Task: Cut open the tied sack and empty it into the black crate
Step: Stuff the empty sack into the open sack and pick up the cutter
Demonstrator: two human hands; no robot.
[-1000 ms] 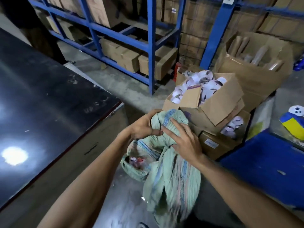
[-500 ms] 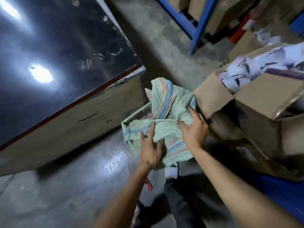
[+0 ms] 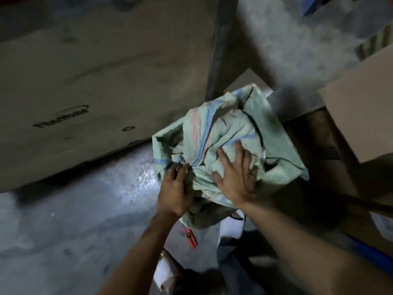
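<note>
Both hands on the sack (image 3: 225,143). Left hand (image 3: 173,192) grips a bunched fold at the sack's near-left edge, fingers curled round the cloth w/ the thumb on top. Right hand (image 3: 235,177) lies flat on the sack's top, fingers spread wide, palm pressing the fabric down.

Sack is pale green woven stuff w/ pink and blue stripes, crumpled and slack, sitting low just in front of the person's feet (whether it rests on the floor or is partly lifted, can't tell). Its mouth gapes at the left side, dark inside; contents not readable. Long axis runs roughly from near-left to far-right, the far corner pointing up-right toward the boxes.

Floor (image 3: 74,209) is bare grey concrete, glossy, w/ a bright light glare just left of the sack. Room is dim.

Around: big cardboard panel (image 3: 95,81) w/ printed lettering stands to the left, close beside the sack. Brown cardboard boxes (image 3: 361,116) crowd the right, just beside it. A red tag (image 3: 190,236) lies on the floor under the sack's near edge, beside a white shoe (image 3: 230,226).
</note>
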